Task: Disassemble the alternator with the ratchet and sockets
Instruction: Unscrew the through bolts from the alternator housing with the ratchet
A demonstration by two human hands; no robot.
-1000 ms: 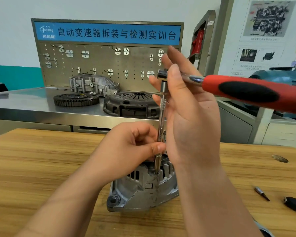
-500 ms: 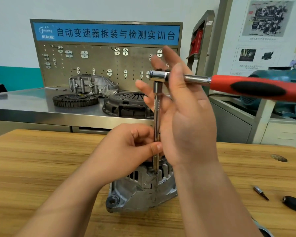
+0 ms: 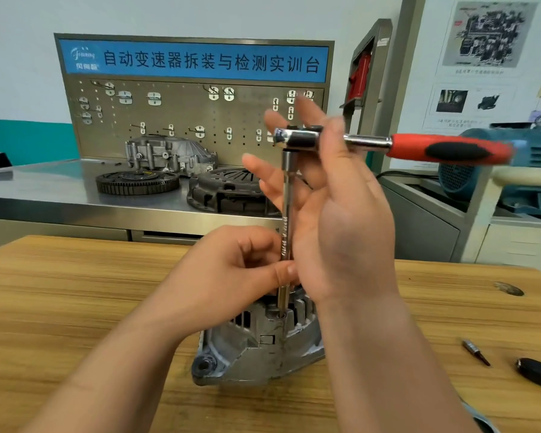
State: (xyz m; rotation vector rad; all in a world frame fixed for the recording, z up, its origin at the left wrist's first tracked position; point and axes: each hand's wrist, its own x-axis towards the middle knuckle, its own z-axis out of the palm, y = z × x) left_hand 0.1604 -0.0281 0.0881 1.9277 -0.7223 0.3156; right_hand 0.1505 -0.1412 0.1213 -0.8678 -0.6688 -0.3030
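Swung ratchet (image 3: pixel 388 145) handle further right, level; extension (image 3: pixel 285 226) vertical into one alternator (image 3: pixel 256 342). Left hand (image 3: pixel 231 276) pinches extension, right hand (image 3: pixel 334 220) loosely open around head.

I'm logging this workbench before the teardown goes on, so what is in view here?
alternator: one, grey metal, on the wooden table, centre
ratchet: one, red and black handle, on a long extension standing in the alternator
bit: one, small, table right
black object: one, table far right
flywheel, clutch cover, housing: one each, steel bench behind
left hand: pinches the extension low
right hand: fingers spread by the ratchet head
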